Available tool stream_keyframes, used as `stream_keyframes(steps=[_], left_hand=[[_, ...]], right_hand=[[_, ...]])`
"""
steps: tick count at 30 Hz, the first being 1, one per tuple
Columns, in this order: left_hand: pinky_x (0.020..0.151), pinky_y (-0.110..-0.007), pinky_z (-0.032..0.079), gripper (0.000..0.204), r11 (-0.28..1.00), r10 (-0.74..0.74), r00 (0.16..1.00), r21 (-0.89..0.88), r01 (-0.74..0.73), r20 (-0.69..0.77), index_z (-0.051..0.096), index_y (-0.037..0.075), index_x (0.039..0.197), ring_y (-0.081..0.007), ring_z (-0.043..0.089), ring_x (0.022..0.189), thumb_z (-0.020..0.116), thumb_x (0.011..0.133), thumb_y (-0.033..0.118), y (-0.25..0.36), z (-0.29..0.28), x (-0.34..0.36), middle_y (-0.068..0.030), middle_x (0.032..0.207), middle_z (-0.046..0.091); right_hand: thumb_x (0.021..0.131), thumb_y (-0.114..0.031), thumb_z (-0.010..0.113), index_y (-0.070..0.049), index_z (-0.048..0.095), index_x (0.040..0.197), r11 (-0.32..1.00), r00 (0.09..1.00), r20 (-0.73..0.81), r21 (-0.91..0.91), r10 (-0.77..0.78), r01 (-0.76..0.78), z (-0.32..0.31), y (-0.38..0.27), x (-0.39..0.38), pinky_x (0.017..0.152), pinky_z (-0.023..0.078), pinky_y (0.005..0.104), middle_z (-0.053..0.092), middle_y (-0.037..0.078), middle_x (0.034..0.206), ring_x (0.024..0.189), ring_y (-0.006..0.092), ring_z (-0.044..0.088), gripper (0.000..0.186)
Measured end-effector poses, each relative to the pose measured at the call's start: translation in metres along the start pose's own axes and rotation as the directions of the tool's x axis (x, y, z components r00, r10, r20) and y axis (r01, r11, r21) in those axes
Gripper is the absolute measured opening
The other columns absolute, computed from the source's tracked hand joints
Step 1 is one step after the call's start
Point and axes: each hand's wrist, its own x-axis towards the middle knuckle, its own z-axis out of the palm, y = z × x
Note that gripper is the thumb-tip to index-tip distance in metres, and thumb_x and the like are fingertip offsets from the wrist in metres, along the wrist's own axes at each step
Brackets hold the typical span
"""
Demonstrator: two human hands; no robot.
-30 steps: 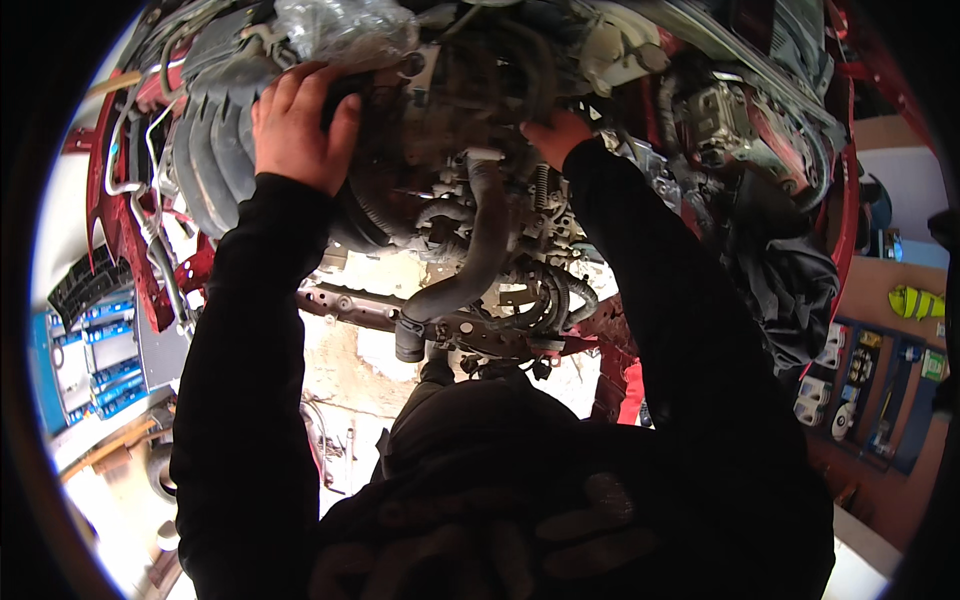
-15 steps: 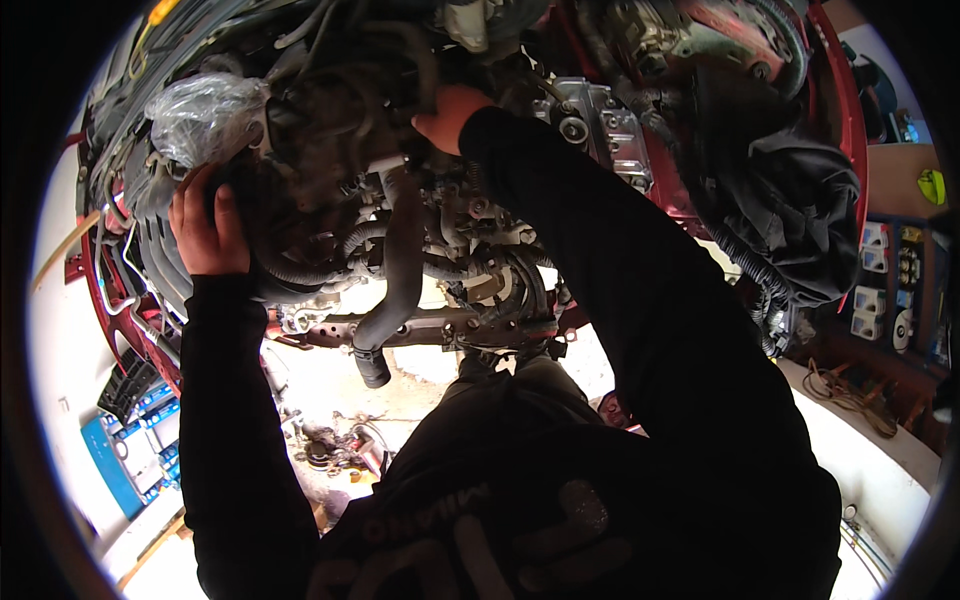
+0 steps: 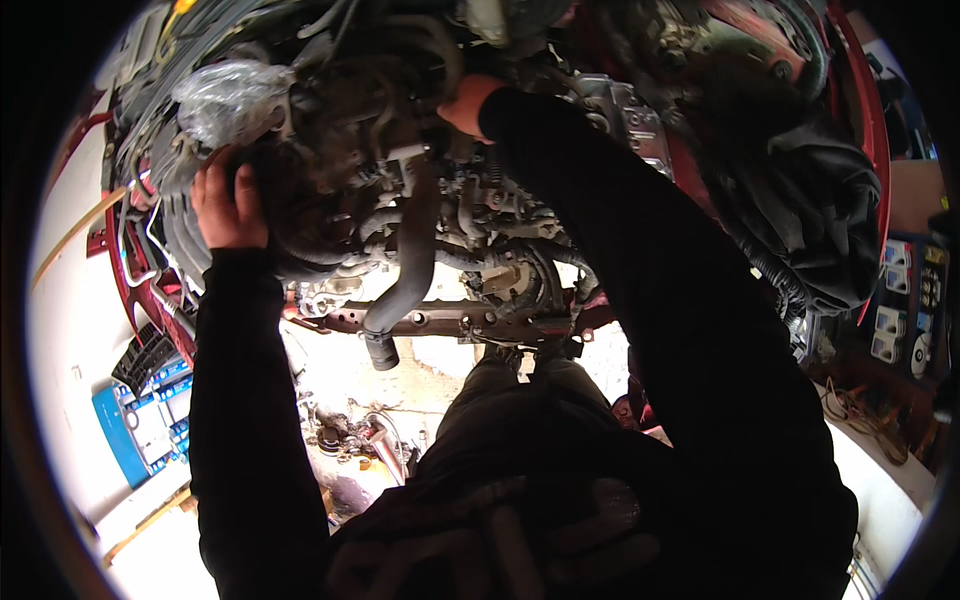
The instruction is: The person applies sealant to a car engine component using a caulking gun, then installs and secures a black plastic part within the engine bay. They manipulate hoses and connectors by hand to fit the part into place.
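Note:
My left hand [image 3: 228, 205] rests on the ribbed dark plastic engine part [image 3: 178, 210], fingers somewhat apart, beside a crumpled clear plastic bundle [image 3: 228, 105]. My right hand [image 3: 465, 108] reaches into the dark hoses and fittings at the top middle, its fingers curled; what they grip is hidden in shadow. Just below it a thick black hose [image 3: 405, 280] runs down to a loose-looking lower end with a clamp. A metal engine cover [image 3: 630, 120] shows right of my right hand.
A perforated crossmember [image 3: 420, 318] spans the bay above my legs. Black cloth [image 3: 820, 210] lies over the right side inside red bodywork [image 3: 880, 180]. A blue tool case [image 3: 120, 430] stands low left, a tool board [image 3: 905, 300] at right. Parts [image 3: 350, 440] lie on the floor.
Since one second ago the view has shifted, bringing the metal cover into sight. My right hand has moved deeper toward the upper hoses; my left hand stays on the ribbed part, beside the plastic bundle.

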Motion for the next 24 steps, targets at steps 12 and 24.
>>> stream_keyframes(steps=[12, 24], left_hand=[[0.106, -0.041, 0.052, 0.042, 0.517, -0.158, 0.934, -0.779, 0.355, 0.321, 0.063, -0.006, 0.138, -0.0278, 0.066, 0.122, 0.063, 0.097, 0.003, 0.221, -0.083, -0.090, -0.0166, 0.130, 0.070], [0.086, -0.046, 0.058, 0.041, 0.230, -0.572, 0.455, -0.399, 0.888, 0.683, 0.064, 0.004, 0.140, -0.0317, 0.075, 0.096, 0.053, 0.115, 0.035, 0.317, 0.139, -0.147, -0.0179, 0.124, 0.072]], right_hand=[[0.110, -0.038, 0.068, 0.004, 0.065, 0.119, 0.884, 0.983, 0.113, 0.432, 0.144, -0.179, -0.009, 0.000, -0.019, 0.049, 0.048, 0.0434, 0.068, 0.015, 0.075, 0.053, 0.0249, 0.063, 0.043], [0.109, -0.046, 0.068, -0.004, 0.070, 0.119, 0.868, 0.964, 0.028, 0.428, 0.266, -0.252, 0.004, 0.009, -0.008, 0.050, 0.048, 0.0409, 0.066, 0.010, 0.073, 0.056, 0.0223, 0.065, 0.043]])
